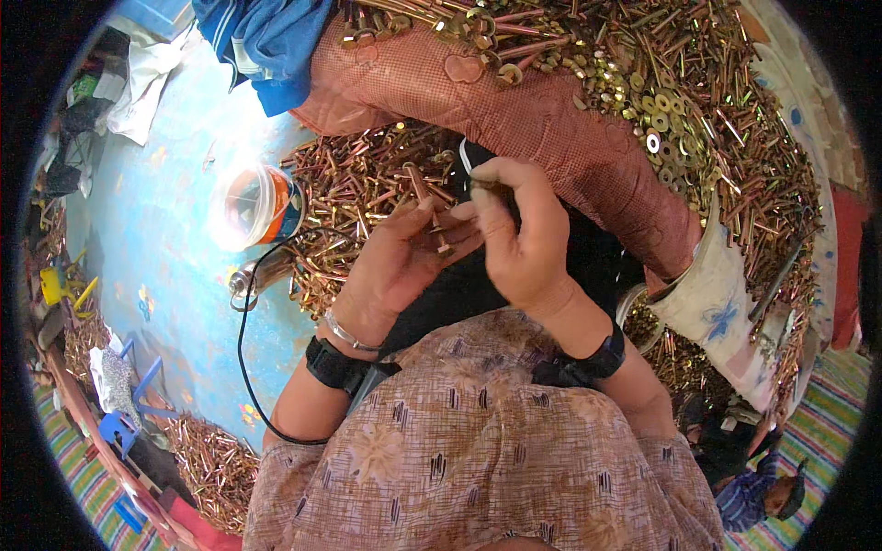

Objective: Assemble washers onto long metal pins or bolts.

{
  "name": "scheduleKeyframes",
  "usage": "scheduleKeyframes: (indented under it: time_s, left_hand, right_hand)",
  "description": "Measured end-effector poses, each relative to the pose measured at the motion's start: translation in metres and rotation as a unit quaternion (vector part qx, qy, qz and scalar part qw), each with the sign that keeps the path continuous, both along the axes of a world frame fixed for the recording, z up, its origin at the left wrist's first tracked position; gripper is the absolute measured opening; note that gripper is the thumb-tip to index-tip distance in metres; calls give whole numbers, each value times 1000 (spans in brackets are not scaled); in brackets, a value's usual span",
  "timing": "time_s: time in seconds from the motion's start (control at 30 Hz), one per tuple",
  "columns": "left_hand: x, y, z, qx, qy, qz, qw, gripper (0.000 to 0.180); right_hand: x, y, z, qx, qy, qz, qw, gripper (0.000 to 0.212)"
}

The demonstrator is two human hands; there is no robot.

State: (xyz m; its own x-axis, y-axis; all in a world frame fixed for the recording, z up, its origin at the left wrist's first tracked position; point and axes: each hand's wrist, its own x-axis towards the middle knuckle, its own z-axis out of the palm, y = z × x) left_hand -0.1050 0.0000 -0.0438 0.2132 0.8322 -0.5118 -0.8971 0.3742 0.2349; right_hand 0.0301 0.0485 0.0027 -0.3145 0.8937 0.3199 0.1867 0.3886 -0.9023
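Note:
My left hand [390,266] is turned palm up at the middle of the view. Across its fingers lies a long yellowish-pink bolt [423,188], held by the thumb. To the right of it, my right hand [525,241] is raised with thumb and forefinger pinched together. Whatever sits in that pinch is too small or too hidden to make out. The two hands are close, and the left fingertips reach toward the right thumb. Behind the left hand spreads a heap of similar bolts [344,197].
A red-brown quilted cloth roll [570,119] curves beyond my hands, with piled bolts [717,55], washers [675,119] and nuts behind it. On the blue sheet [175,275] at left stand a clear tub [243,207] and a metal cylinder [259,278]. A black cable [242,358] loops past my left forearm.

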Motion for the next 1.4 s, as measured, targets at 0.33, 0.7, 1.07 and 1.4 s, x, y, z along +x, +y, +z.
scheduleKeyframes:
  time_s: [0.33,0.7,1.07,1.4]
  left_hand:
    - [27,-2,6,23,46,11,999,23]
    - [33,-11,11,-1,89,-1,996,26]
    - [16,-11,12,62,93,-77,991,18]
    - [9,-14,5,52,191,-129,972,26]
  right_hand:
    - [-20,5,-36,185,-86,-24,979,16]
    - [-14,2,-36,271,-173,26,947,24]
    - [18,19,-25,-203,61,-28,977,11]
    - [25,32,-31,-294,114,65,947,14]
